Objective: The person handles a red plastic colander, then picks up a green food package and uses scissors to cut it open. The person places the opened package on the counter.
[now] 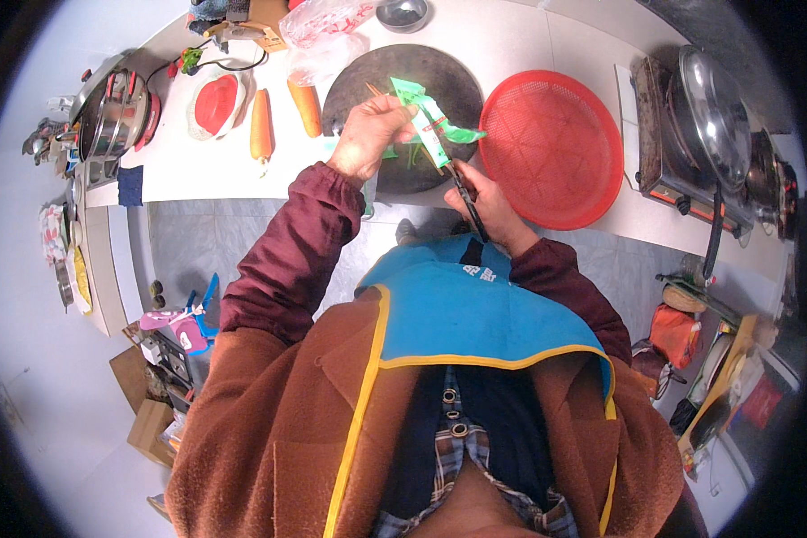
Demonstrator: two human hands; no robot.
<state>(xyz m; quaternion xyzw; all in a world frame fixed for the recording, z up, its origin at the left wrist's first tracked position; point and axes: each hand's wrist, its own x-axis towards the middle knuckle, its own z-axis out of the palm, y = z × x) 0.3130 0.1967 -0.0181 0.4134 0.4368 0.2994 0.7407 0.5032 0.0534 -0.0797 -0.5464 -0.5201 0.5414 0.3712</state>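
Observation:
Over a dark round cutting board (356, 74), my left hand (370, 134) pinches the upper part of a green and white plastic packet (430, 138). My right hand (491, 205) is closed on the dark handle of a long, thin tool (467, 202), whose upper end meets the packet's lower end; its exact kind cannot be told. Thin orange sticks show behind the packet, and more green material lies on the board beneath. Two carrots, one whole (260, 128) and another (304, 107) partly under a clear plastic bag (326, 57), lie left of the board.
A red plastic colander (551, 148) stands right of the board, and farther right is a gas stove (669, 181) with a lidded pan (719, 121). A metal bowl (402, 15) sits behind the board. At the left are a red and white basket (216, 104) and a steel pot (111, 114).

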